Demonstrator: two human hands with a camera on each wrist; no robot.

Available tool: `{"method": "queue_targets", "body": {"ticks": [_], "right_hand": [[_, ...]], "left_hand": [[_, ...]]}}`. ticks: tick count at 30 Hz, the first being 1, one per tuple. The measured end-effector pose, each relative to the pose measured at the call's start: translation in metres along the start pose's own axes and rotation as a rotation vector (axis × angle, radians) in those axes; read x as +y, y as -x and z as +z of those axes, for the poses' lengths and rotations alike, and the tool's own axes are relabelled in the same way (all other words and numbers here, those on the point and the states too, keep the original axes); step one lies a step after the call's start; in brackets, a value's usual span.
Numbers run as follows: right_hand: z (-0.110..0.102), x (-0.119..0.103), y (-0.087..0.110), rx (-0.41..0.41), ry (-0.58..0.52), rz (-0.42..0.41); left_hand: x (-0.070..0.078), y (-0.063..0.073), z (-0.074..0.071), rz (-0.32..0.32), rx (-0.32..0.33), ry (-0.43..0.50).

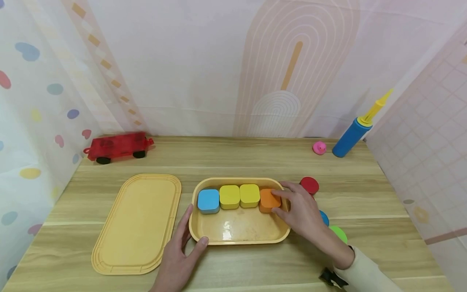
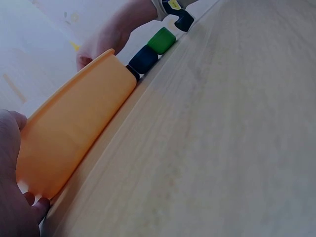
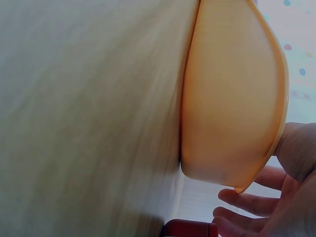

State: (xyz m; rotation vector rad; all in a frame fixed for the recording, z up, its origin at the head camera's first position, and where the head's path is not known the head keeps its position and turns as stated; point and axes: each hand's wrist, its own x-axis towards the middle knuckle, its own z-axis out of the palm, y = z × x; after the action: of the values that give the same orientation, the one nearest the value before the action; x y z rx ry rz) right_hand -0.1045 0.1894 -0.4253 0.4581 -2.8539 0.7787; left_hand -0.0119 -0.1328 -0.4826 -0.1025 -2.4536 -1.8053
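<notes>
A pale orange rounded tray (image 1: 240,241) sits on the table with a row of rounded blocks along its far wall. From left to right these are a light blue block (image 1: 208,200), a yellow block (image 1: 230,196), a second yellow block (image 1: 249,195) and an orange block (image 1: 269,200). My right hand (image 1: 304,211) reaches over the right rim and pinches the orange block between thumb and index finger, its other fingers outside the tray. At the left end, my left hand (image 1: 178,251) grips the tray, thumb at the rim and fingers along the outer wall (image 2: 74,133).
A yellow-orange lid (image 1: 136,223) lies left of the tray. Right of it, partly behind my right arm, are red (image 1: 309,185), blue (image 1: 324,218) and green (image 1: 339,234) rounded pieces. Farther back stand a red wagon (image 1: 118,146), a pink duck (image 1: 319,147) and a blue-yellow pump (image 1: 352,137).
</notes>
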Motion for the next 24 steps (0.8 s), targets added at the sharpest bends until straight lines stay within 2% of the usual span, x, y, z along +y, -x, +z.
{"method": "queue_targets", "body": {"ticks": [8,16,24], "right_hand": [[0.000,0.000,0.002,0.010,-0.004,0.014],[-0.004,-0.001,0.006,-0.016,-0.012,0.015],[-0.018,-0.001,0.012,-0.028,-0.134,0.024]], "left_hand": [[0.001,0.000,-0.001,-0.009,-0.005,0.000],[0.000,0.000,0.000,-0.006,-0.003,-0.002],[0.000,0.000,0.000,-0.002,-0.001,-0.011]]}}
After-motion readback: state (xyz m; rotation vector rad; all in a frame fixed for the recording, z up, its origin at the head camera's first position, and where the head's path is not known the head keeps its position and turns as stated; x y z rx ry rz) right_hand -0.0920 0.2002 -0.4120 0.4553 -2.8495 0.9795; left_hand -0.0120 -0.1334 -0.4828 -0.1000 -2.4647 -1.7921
